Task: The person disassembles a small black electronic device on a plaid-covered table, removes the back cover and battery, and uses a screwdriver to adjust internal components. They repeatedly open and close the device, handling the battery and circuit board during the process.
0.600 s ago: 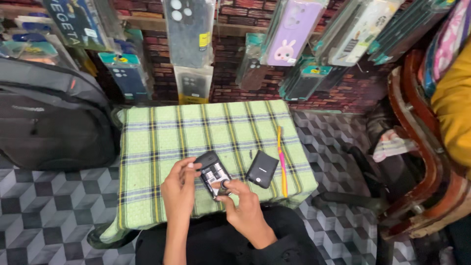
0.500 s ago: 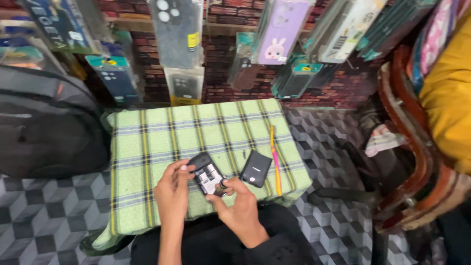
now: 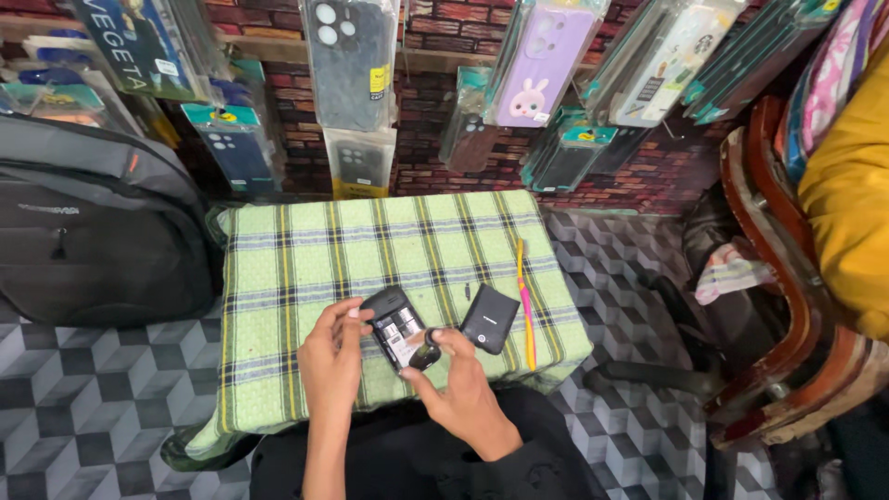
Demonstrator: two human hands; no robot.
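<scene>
My left hand (image 3: pixel 331 356) grips a small black phone (image 3: pixel 396 326) by its left edge; the phone lies back-side up with its cover off and its inner compartment showing. My right hand (image 3: pixel 460 384) pinches a small dark part (image 3: pixel 427 353) at the phone's lower right corner. Just to the right, a black back cover (image 3: pixel 490 318) lies flat on the green plaid cloth (image 3: pixel 306 250) of a low table. A thin pink and yellow tool (image 3: pixel 526 301) rests beside the cover.
A black backpack (image 3: pixel 88 231) stands left of the table. Phone cases in packets (image 3: pixel 352 65) hang on the brick wall behind. At right stands a red wooden chair (image 3: pixel 787 306) with someone in a yellow garment (image 3: pixel 847 185). The floor has grey cube-pattern tiles.
The hands and phone keep their place on the table; only the camera view has shifted slightly.
</scene>
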